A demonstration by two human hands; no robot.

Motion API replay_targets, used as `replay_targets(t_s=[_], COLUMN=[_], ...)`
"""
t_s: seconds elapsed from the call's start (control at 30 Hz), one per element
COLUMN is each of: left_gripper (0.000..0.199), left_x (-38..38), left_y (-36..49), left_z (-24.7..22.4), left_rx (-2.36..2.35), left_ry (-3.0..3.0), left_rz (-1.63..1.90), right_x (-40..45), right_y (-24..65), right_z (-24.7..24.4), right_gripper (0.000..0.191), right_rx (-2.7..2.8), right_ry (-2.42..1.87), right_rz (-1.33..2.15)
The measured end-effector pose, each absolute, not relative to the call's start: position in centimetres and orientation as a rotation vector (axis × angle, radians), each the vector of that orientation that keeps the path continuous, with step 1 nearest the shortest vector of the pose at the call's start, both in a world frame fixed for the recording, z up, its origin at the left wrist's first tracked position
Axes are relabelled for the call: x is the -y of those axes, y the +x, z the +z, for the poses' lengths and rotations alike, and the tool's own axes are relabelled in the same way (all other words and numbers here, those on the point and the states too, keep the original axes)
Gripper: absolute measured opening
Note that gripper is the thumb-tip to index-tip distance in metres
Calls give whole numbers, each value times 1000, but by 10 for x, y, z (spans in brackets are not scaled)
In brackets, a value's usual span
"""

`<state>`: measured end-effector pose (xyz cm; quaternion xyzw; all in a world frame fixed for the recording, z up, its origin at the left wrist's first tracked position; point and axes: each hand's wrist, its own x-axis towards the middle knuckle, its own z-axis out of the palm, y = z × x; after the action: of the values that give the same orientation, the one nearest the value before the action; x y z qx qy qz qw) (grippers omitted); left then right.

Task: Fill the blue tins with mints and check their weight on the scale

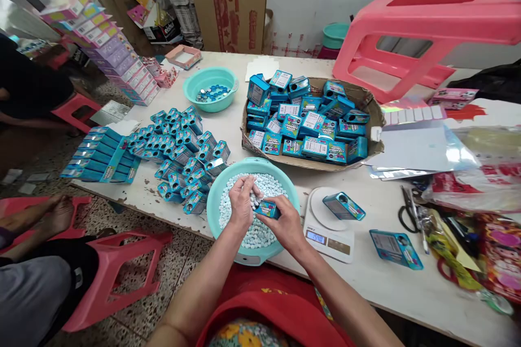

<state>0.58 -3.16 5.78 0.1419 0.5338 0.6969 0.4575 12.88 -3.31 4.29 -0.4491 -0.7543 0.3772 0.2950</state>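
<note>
Over a turquoise basin (pixel 215 227) heaped with small pale candies (pixel 260 238), both hands work close together. My right hand (pixel 290 225) is closed around a small blue candy tin (pixel 268 209), lying on its side with its opening facing left. At that opening is my left hand (pixel 243 200), its fingers curled together on a few of the pale candies. Right of the basin, a white digital scale (pixel 329 244) with a lit display carries another blue tin (pixel 344 206). One more tin (pixel 396 248) lies on the table farther right.
A cut-down cardboard box (pixel 376 141) full of blue tins stands behind the basin. Many tins (pixel 191 168) cluster at left, beside display boxes (pixel 101 157). A second basin (pixel 195 89) holds round caps. Scissors (pixel 407 211) and a pink stool (pixel 366 27) are at right. A seated person (pixel 36 287) is at left.
</note>
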Motion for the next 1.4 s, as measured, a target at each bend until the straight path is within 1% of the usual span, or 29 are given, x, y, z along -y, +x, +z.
replay_targets(t_s=[0.13,0.27,0.4,0.57,0.7,0.77,0.83,0.87,0.9,0.97,1.03,1.07,1.1,1.17,1.27,1.33,1.4], left_gripper=[30,25,22,25,28,30,31,32,31,28,34,38,41,42,33,22,20], left_x=[34,34,33,36,41,43,46,48,50,55,59,60,60,60,61,61,61], left_y=[3,2,2,5,4,-7,-25,-34,-41,-48,-39,-30,-20,0,13,8,-3], left_z=[67,70,68,71,81,74,54,40,24,-8,-33,-42,-47,-53,-56,-57,-55], left_rx=[-1283,-1277,-1255,-1244,-1206,-1275,-1506,-1680,-1878,-2202,-2380,-2421,-2442,-2414,-2295,-2201,-2088], left_ry=[304,319,389,450,544,557,593,651,748,1001,1172,1218,1248,1299,1319,1155,932], left_rz=[1741,1761,1777,1763,1775,1842,1850,1773,1601,1066,575,404,289,189,306,565,815], right_x=[33,32,30,28,29,30,30,30,30,27,24,23,23,23,24,25,26], right_y=[126,122,120,118,121,127,136,140,144,150,154,154,154,154,153,154,157], right_z=[49,51,48,41,48,57,65,66,66,60,51,47,43,38,33,31,28], right_gripper=[31,29,31,34,31,30,32,32,32,31,31,32,33,34,32,32,32], right_rx=[1985,1960,1939,1859,1784,1763,1746,1741,1741,1747,1746,1737,1723,1715,1729,1731,1743], right_ry=[-1167,-1150,-1127,-1115,-1138,-1134,-1126,-1124,-1126,-1155,-1188,-1195,-1194,-1181,-1192,-1213,-1231], right_rz=[982,980,1017,1106,1138,1138,1115,1096,1080,1060,1055,1050,1041,1029,1025,1016,1006])
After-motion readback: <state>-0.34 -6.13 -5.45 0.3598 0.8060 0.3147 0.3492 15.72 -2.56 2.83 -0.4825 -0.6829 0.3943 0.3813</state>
